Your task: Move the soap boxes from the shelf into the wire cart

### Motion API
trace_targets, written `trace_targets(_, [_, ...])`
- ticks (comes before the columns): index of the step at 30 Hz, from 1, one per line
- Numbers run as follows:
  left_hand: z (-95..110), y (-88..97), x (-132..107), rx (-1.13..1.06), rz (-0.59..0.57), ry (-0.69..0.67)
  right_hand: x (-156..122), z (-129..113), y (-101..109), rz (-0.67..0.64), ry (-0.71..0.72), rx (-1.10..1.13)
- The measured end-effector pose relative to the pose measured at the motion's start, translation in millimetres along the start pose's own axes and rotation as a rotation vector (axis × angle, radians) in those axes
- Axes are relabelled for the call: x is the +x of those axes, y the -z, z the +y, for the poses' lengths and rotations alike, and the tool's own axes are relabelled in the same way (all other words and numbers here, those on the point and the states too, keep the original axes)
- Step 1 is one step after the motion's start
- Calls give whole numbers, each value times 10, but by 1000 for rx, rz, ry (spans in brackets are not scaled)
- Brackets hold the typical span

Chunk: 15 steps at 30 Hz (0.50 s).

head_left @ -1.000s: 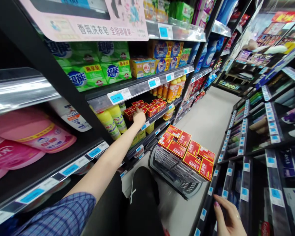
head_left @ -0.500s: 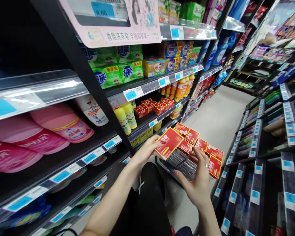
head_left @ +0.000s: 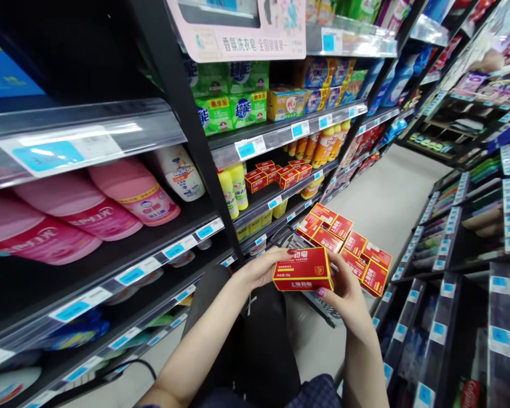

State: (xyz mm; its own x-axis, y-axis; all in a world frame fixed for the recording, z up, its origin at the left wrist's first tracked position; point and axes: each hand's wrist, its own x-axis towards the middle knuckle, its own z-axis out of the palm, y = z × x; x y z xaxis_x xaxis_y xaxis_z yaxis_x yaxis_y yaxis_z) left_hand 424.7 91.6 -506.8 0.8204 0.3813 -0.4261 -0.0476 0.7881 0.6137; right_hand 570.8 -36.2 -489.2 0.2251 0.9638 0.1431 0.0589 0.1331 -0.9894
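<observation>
A red and yellow soap box (head_left: 304, 270) is held level in front of me. My left hand (head_left: 261, 268) grips its left end and my right hand (head_left: 344, 294) grips its right end, fingers curled round it. Just behind it, several identical red boxes (head_left: 348, 243) lie on top of a grey basket (head_left: 323, 303) on the floor. More of the same red boxes (head_left: 280, 174) stand on a shelf to the left, beside yellow bottles (head_left: 233, 191).
Black shelves line both sides of a narrow aisle. Pink bottles (head_left: 110, 201) and a white bottle (head_left: 179, 173) fill the near left shelf; green packs (head_left: 232, 107) sit higher up. Shelf edges with blue price tags (head_left: 440, 334) stand close on the right. Grey floor (head_left: 386, 198) runs ahead.
My left hand came back from the shelf to the basket. Both hands lifted one red box off the stack and turned it level, closer to me. The camera has swung left.
</observation>
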Motion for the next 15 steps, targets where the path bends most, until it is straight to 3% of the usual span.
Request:
trace_targets(4, [-252, 51, 161, -195, -59, 31, -50, -149, -191, 163, 169, -408])
trace_targets(9, [-404, -2, 253, -197, -175, -64, -87, -347, -363, 230, 368, -708])
trace_targets(12, [-402, 13, 216, -182, -186, -68, -121, -306, -344, 228, 348, -662])
trace_targets(15, [-348, 72, 116, -171, -232, -125, -156, -159, -289, 282, 195, -364])
